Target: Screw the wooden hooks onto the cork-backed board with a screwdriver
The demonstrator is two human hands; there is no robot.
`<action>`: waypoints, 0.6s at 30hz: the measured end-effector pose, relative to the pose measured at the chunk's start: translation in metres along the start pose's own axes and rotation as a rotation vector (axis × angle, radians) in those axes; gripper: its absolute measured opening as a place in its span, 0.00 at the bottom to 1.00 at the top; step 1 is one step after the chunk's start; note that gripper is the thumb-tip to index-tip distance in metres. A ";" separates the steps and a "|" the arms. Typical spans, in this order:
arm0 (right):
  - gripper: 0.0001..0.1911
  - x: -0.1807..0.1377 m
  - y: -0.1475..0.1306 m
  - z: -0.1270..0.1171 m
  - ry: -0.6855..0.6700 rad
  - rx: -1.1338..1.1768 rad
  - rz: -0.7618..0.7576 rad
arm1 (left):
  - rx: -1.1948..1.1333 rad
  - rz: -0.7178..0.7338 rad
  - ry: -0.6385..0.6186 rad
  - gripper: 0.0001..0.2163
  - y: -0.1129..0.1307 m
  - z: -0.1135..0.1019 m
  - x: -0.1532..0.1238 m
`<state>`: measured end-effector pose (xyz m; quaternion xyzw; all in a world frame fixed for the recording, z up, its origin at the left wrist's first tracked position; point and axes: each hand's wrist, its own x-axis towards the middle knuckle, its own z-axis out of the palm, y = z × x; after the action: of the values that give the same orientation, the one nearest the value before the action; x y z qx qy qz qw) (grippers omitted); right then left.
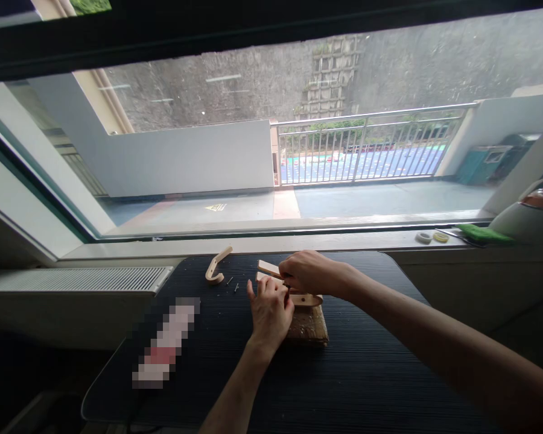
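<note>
My left hand [271, 305] curls over pale wooden pieces, its fingers pressing them from the near side. My right hand [311, 272] is closed just beyond it, its fingertips meeting near my left fingers; a small dark thing shows there, too hidden to name. Two flat wooden ends [268, 267] stick out to the left from under the hands. A rounded wooden piece with a hole [308, 300] shows on the right, resting on a brown block wrapped in shiny clear material [310, 328]. A loose wooden hook [214, 269] and two screws [229, 281] lie to the left.
The black table [366, 361] has rounded corners. A blurred pinkish item [167, 343] lies at its left. Beyond, the windowsill [235, 244] bears tape rolls [423, 238], a green cloth-like item [484, 234] and a white container [527, 220]. A radiator [76, 280] stands at left.
</note>
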<state>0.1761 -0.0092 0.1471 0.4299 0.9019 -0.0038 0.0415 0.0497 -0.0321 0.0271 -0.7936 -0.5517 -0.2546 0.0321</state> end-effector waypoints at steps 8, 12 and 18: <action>0.12 -0.002 -0.003 -0.007 0.010 0.011 0.030 | -0.005 0.005 -0.007 0.02 -0.002 0.001 -0.001; 0.09 -0.006 0.000 -0.009 -0.006 0.025 0.001 | -0.018 -0.003 -0.003 0.03 -0.002 0.001 -0.001; 0.09 -0.004 0.003 -0.001 -0.009 0.009 -0.008 | -0.029 -0.005 -0.005 0.01 -0.002 0.000 0.000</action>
<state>0.1807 -0.0098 0.1488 0.4266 0.9033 -0.0103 0.0436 0.0482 -0.0315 0.0261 -0.7931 -0.5501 -0.2608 0.0187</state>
